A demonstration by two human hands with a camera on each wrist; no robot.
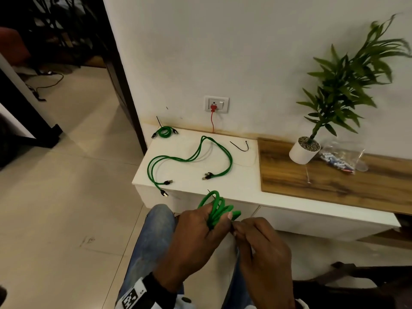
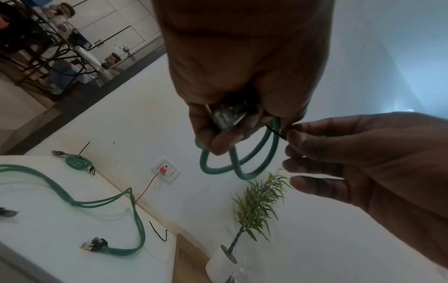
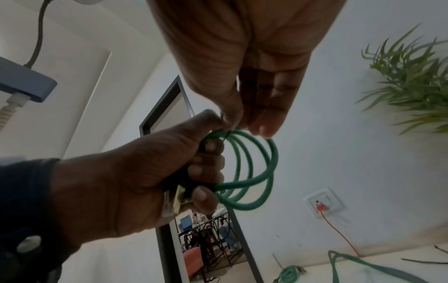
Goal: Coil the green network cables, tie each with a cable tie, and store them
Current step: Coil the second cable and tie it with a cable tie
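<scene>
My left hand point(image 1: 200, 228) grips a coiled green cable point(image 1: 217, 207) in front of the cabinet; its loops point(image 3: 252, 168) stick out past the fingers point(image 2: 225, 141) and both plugs lie in the palm. My right hand point(image 1: 258, 244) pinches the thin black cable tie point(image 2: 275, 131) at the coil's edge between thumb and forefinger. On the white cabinet top point(image 1: 240, 166) lie loose green cables point(image 1: 189, 160), a tied green coil point(image 1: 164, 132) at the back left, and a spare black cable tie point(image 1: 239, 146).
A potted plant point(image 1: 304, 151) and a clear plastic bag point(image 1: 338, 160) sit on the wooden top point(image 1: 323, 181) at the right. A red cord point(image 1: 212, 121) hangs from the wall socket. My jeans-clad knee point(image 1: 156, 224) is below the hands. Tiled floor and a doorway lie left.
</scene>
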